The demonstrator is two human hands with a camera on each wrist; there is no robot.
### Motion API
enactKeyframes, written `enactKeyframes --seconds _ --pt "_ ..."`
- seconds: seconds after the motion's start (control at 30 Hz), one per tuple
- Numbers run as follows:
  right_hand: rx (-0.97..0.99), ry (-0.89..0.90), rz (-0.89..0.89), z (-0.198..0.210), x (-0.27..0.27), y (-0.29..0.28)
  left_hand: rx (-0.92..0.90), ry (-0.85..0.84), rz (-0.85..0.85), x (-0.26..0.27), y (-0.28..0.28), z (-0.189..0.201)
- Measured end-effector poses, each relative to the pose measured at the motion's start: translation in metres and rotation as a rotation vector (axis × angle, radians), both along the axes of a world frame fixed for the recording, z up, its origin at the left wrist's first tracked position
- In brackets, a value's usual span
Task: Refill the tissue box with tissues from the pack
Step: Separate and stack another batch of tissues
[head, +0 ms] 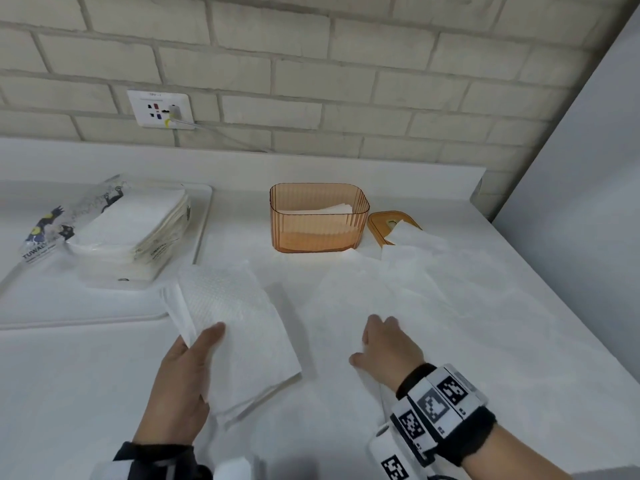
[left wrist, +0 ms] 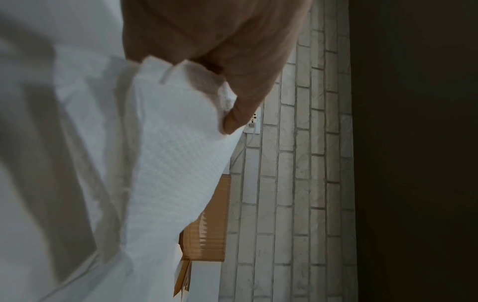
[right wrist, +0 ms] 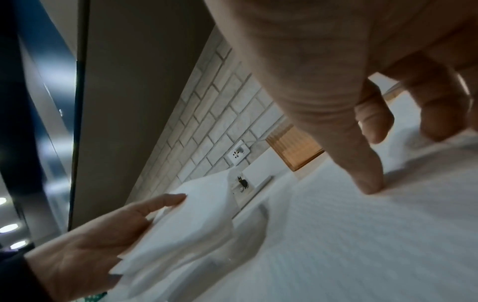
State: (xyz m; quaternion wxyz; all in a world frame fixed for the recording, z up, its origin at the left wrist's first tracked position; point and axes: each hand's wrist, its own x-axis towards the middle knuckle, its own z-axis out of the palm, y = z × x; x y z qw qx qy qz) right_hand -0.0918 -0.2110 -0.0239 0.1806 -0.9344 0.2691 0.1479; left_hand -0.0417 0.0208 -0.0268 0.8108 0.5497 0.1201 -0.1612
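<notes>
Both grips matter: left hand (head: 180, 375) pinching the tissue stack (head: 239, 327), right hand (head: 388, 348) relaxed on a loose tissue (head: 363, 292); a slack pinch could fan the stack.

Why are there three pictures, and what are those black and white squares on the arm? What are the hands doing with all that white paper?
There is no machine here, just a person with two bare hands. One camera sits on their head and looks down at the counter. Two more sit on the wrists, so those pictures look sideways and very close. The checkered band on the right wrist is part of that camera gear.

The left hand holds a folded stack of tissues, thumb on top. The right hand rests its fingers on loose tissues spread over the counter.

Further back stands the orange tissue box, open, with a few tissues inside. Its lid lies beside it. On the left, the opened tissue pack sits on a white tray. A wall socket is on the brick wall.
</notes>
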Motion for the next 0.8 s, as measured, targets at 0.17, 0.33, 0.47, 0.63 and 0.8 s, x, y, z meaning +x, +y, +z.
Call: enactKeyframes --seconds 0.17,0.33,0.47,0.63,0.8 --pt "0.019 -0.019 -0.095 0.001 0.001 0.003 -0.006 0.008 -0.019 -0.006 0.002 -0.001" --pt "0.154 -0.065 -0.101 -0.004 0.0 -0.004 -0.024 -0.001 -0.053 -0.005 0.003 0.0" --pt "0.2 -0.23 -0.08 -0.002 -0.008 -0.007 -0.019 -0.013 -0.057 -0.003 0.007 -0.002" --pt "0.235 -0.355 0.023 0.04 -0.011 -0.023 -0.023 -0.014 -0.034 0.0 0.015 -0.002" --pt "0.518 -0.509 0.167 0.108 0.029 -0.068 -0.03 -0.012 0.043 -0.003 0.014 0.001"
